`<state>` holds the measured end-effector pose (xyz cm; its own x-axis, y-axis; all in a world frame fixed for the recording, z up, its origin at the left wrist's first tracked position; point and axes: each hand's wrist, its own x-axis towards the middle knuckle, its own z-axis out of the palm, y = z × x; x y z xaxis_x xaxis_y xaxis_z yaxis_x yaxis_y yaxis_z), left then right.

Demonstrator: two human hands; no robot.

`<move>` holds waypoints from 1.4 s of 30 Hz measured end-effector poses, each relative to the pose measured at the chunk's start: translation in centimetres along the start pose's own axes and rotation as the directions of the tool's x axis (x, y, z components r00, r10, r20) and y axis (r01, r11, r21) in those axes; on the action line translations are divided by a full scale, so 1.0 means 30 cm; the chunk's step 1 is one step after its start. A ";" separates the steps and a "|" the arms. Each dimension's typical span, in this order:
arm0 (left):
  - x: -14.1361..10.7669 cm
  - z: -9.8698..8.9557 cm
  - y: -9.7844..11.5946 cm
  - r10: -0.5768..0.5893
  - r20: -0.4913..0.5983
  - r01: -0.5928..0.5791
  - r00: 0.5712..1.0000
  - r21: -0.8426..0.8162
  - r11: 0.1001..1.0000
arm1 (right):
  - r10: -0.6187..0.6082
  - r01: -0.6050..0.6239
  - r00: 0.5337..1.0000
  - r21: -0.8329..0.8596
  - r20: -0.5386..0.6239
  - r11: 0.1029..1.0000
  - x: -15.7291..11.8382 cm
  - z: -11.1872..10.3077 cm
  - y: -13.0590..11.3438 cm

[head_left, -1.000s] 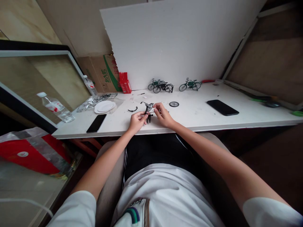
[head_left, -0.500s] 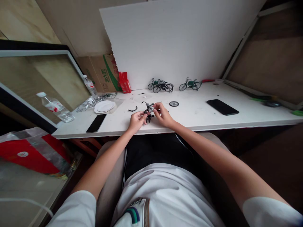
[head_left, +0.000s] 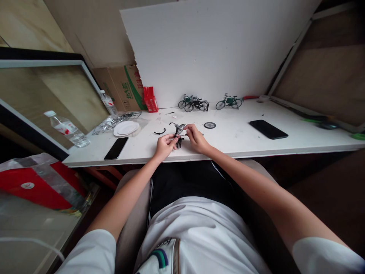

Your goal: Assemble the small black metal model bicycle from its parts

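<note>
My left hand [head_left: 167, 147] pinches a partly built black model bicycle [head_left: 179, 142] just above the table's front part. Its handlebar and spoked front wheel [head_left: 180, 129] point away from me. Close by on the right, my right hand [head_left: 197, 140] has its fingers drawn together at a thin dark rod [head_left: 184, 135] that reaches toward the bicycle frame; its full shape is hidden by the fingers. A loose spoked wheel [head_left: 210, 125] lies flat beyond my right hand. Left of the bicycle rests a curved black part [head_left: 160, 131], like a mudguard.
Finished model bicycles [head_left: 229, 101] stand along the white backboard. Two phones, one left [head_left: 116, 148] and one right [head_left: 268, 129], lie on the white table [head_left: 228, 146]. White round lids [head_left: 126, 128], a red box [head_left: 150, 99] and a water bottle [head_left: 67, 130] are at the left.
My right fingers have drawn slightly back from the front wheel, so more of it shows. A thin dark rod now shows between those fingers and the frame. My left hand keeps its hold.
</note>
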<state>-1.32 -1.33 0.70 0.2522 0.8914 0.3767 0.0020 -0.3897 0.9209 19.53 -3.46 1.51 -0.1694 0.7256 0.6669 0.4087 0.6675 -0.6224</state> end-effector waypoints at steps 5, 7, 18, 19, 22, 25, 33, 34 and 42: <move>0.003 -0.002 -0.006 -0.009 -0.002 0.009 1.000 0.009 1.000 | -0.049 0.048 0.999 -0.039 -0.023 0.998 -0.004 0.011 0.017; 0.005 -0.003 -0.007 -0.011 0.001 0.011 1.000 0.007 1.000 | -0.080 0.080 0.997 -0.045 -0.005 0.996 -0.005 0.014 0.020; 0.004 -0.009 0.004 -0.076 -0.035 0.077 0.996 0.022 0.997 | -0.058 0.062 0.997 -0.085 0.052 0.994 -0.009 0.004 -0.005; 0.003 -0.009 0.003 -0.075 -0.033 0.076 0.997 0.024 0.997 | -0.049 0.052 0.998 -0.082 0.040 0.995 -0.008 0.006 -0.001; 0.004 -0.009 -0.002 -0.072 -0.024 0.073 0.997 0.026 0.997 | -0.055 0.055 0.998 -0.068 0.012 0.996 -0.005 0.012 0.014; 0.007 -0.009 -0.009 -0.053 -0.018 0.053 0.998 0.021 0.998 | -0.084 0.084 0.996 -0.042 0.009 0.996 -0.005 0.014 0.023; 0.007 -0.006 -0.014 -0.049 -0.036 0.050 0.998 0.024 0.998 | -0.050 0.053 0.998 -0.062 0.040 0.997 -0.008 0.004 0.014; 0.005 -0.005 -0.011 -0.048 -0.035 0.049 0.998 0.026 0.998 | -0.040 0.043 0.998 -0.068 0.041 0.997 -0.007 0.004 0.014; 0.002 -0.004 -0.002 -0.050 -0.039 0.052 0.998 0.045 0.998 | -0.142 0.143 0.990 -0.078 0.023 0.987 -0.004 0.011 0.017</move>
<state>-1.42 -1.22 0.68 0.2137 0.9181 0.3339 0.0586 -0.3532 0.9337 19.46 -3.15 0.98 -0.2463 0.6271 0.7390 0.4493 0.7495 -0.4862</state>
